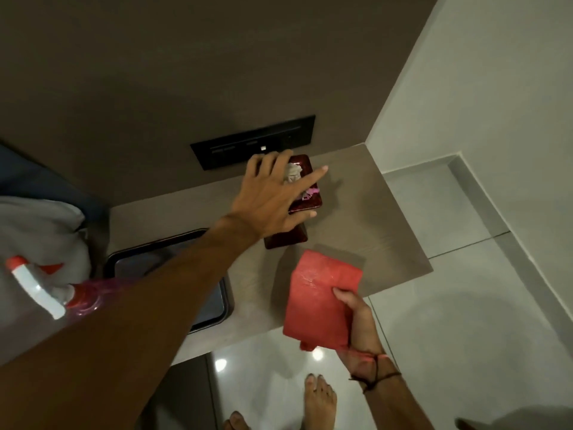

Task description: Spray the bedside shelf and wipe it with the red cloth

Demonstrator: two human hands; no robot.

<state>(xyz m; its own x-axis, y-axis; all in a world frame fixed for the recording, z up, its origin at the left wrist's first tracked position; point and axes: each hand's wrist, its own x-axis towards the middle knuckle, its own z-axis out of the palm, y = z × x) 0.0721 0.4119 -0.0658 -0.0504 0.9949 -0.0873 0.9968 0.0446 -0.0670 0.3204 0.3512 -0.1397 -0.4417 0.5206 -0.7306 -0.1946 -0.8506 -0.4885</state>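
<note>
Left hand point(273, 193) spread wide at frame centre, fingers laid over top of dark red tissue box point(296, 200); no closed grip seen. Box stood on bedside shelf point(372, 218), centre-right. Red cloth point(322, 296) pinched in right hand point(359, 324), lower centre, held folded over shelf's front edge. Spray bottle point(46, 290) seen at left edge, partly hidden behind left forearm. Black tray point(214, 305) on shelf, left of cloth.
</note>
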